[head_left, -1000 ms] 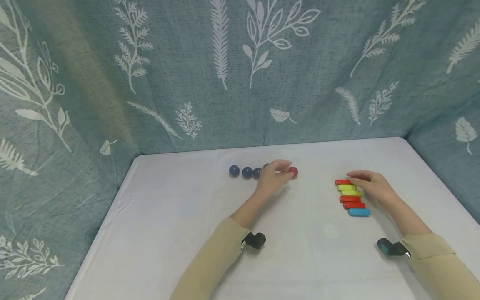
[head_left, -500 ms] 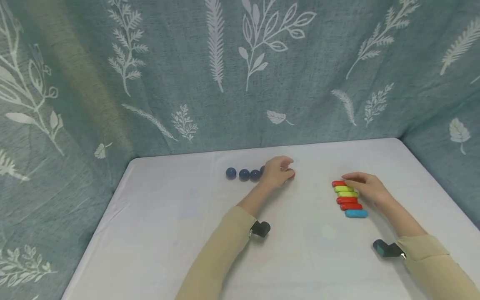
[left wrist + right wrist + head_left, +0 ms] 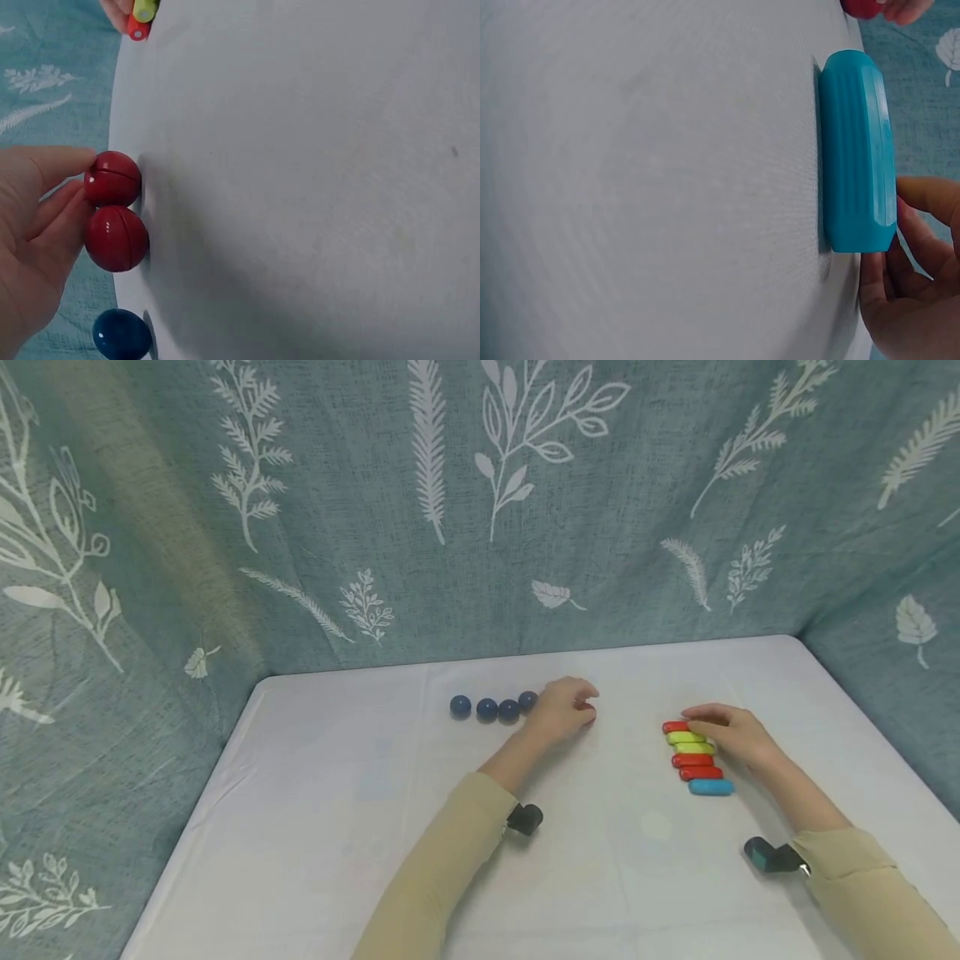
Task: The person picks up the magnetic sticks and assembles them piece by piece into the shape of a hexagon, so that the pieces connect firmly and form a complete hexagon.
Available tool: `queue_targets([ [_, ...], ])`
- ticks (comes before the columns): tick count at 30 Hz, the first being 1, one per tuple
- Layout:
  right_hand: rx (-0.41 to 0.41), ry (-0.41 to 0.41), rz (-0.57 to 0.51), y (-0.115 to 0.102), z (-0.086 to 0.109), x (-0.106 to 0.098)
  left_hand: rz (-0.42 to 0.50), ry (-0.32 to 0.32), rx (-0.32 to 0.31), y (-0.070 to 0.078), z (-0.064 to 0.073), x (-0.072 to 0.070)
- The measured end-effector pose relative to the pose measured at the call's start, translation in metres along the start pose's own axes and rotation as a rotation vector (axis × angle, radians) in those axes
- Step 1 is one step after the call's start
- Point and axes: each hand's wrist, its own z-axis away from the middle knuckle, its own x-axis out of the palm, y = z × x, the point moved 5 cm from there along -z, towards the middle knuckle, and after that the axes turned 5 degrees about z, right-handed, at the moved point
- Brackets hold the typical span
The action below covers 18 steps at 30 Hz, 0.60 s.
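Note:
My left hand (image 3: 558, 712) pinches the farther of two red balls (image 3: 112, 180), each with a dark seam. The second red ball (image 3: 118, 238) touches it on the white tabletop; in the head view the hand covers most of both. Beside them lie several dark blue balls (image 3: 487, 710) in a loose row. My right hand (image 3: 738, 739) pinches the right end of the farthest red bar (image 3: 674, 727), thumb on the near side. Nearer lie yellow-green bars (image 3: 693, 748), more red bars (image 3: 697, 773) and a ribbed blue bar (image 3: 857, 154), which hides part of the right fingers.
The white cloth-covered table (image 3: 337, 827) ends at a blue-green curtain (image 3: 337, 527) with white leaf prints, which hangs behind and along both sides. Each wrist bears a small black camera (image 3: 527, 818). White tabletop separates the balls from the bars.
My left hand has shifted slightly right along the ball row, uncovering more of the blue ball beside it. My right hand stays at the farthest red bar. The head view has tilted slightly.

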Motion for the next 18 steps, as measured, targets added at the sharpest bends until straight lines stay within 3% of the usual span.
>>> queue_targets([
  [6, 0.014, -0.004, -0.004, -0.002, 0.001, -0.001, -0.105, -0.034, 0.069, 0.012, 0.004, 0.003],
  [18, 0.003, -0.023, 0.01, -0.006, 0.001, 0.0, -0.059, -0.117, 0.14, 0.012, 0.021, 0.014],
])
